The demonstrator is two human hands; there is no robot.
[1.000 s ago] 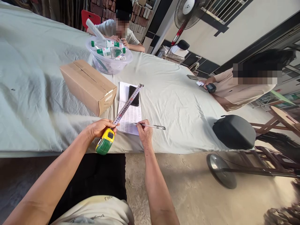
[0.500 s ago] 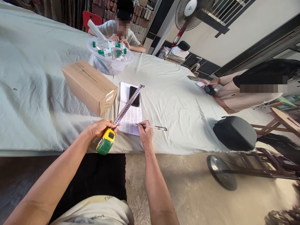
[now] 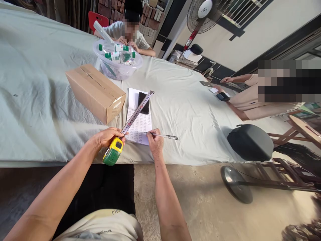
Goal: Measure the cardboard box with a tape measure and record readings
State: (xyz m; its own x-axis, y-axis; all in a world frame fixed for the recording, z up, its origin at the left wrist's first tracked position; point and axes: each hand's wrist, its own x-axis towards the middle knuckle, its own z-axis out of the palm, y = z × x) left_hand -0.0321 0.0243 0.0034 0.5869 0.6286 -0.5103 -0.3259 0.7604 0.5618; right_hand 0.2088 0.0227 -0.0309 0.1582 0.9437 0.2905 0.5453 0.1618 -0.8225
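My left hand pinches the blade of a yellow and green tape measure just where it leaves the case. The pulled-out blade runs up and to the right, across a sheet of paper with columns of small writing and over a black phone. In my right hand is a pen, its tip at the lower part of the sheet and its back end pointing right. Left of the paper lies a closed cardboard box.
A clear plastic basin of bottles stands behind the box. One person sits at the far table edge; another is at the right. Right of the table are a black stool-like seat and a standing fan.
My hands, the tape measure and the pen stay almost still. The person at the right has turned and stretched an arm out towards the table.
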